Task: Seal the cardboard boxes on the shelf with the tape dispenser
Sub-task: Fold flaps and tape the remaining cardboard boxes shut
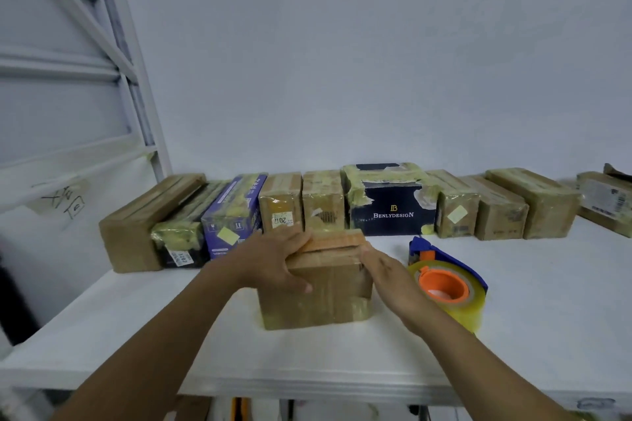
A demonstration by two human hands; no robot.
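A plain white wall fills the far side, while a white metal rack upright with diagonal braces rises at left above a taped label bearing black handwritten marks.

A single wide-angle view, worn on the head — it looks forward and a little down onto a white shelf, from close by, with the shelf's front edge at 6 o'clock. The wall fills 12 o'clock; a metal frame slants at 10 o'clock.
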